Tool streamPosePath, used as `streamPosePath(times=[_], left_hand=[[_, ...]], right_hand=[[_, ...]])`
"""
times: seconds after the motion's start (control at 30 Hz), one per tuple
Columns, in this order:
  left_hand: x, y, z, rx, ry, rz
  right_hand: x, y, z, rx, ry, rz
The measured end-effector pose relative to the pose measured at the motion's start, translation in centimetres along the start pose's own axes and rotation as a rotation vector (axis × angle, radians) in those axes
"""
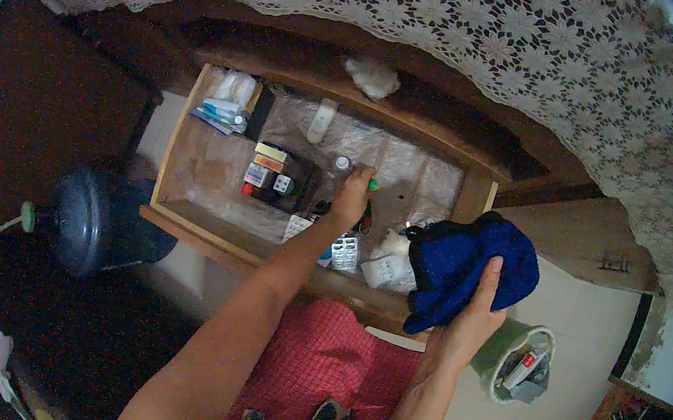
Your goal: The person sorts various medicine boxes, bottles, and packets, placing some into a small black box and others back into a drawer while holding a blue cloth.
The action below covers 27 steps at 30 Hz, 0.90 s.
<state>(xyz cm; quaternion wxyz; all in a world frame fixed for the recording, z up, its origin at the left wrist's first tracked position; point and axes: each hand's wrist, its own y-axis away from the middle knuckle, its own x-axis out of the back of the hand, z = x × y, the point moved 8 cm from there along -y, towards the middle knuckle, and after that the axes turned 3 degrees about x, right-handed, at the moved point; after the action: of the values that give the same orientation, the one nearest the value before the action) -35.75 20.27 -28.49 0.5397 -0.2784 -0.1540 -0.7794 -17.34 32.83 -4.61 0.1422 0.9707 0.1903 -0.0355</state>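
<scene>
My left hand (352,198) reaches into an open wooden drawer (296,272), its fingers curled round a small green-capped item (374,185); most of that item is hidden by the hand. Just beyond the fingers stands a small bottle with a white cap (342,163). Above the drawer's right front corner, my right hand (478,318) grips a dark blue cloth pouch (469,266) with black trim, thumb on top. Below my left wrist lie silver blister packs (344,253) of pills. White plastic packets (389,271) sit partly behind the blue pouch.
Small medicine boxes (269,156) stand in a dark tray at the drawer's left. Packets and tubes (229,108) fill the back left corner. A green waste bin (508,360) stands right, a large water bottle (99,223) left. A lace cloth (440,0) hangs above the drawer.
</scene>
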Motion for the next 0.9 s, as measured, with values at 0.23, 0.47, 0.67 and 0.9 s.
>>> streamPosePath(times=[0.23,0.47,0.67,0.9], left_hand=[[2.1,2.9,1.9,0.168,0.043,0.039],[3.8,3.4,0.7,0.097,0.078,-0.053],[5.4,4.8,0.9,-0.042,0.048,0.043],[5.3,8.3,-0.4,0.014,-0.025,-0.149]], right_hand=[[-0.2,0.4,0.5,0.006,-0.005,-0.024],[-1.4,1.6,0.4,0.0,-0.017,-0.055],[-1.1,0.7,0.2,-0.005,-0.028,-0.03],[-1.4,1.0,0.5,-0.011,-0.018,-0.012]])
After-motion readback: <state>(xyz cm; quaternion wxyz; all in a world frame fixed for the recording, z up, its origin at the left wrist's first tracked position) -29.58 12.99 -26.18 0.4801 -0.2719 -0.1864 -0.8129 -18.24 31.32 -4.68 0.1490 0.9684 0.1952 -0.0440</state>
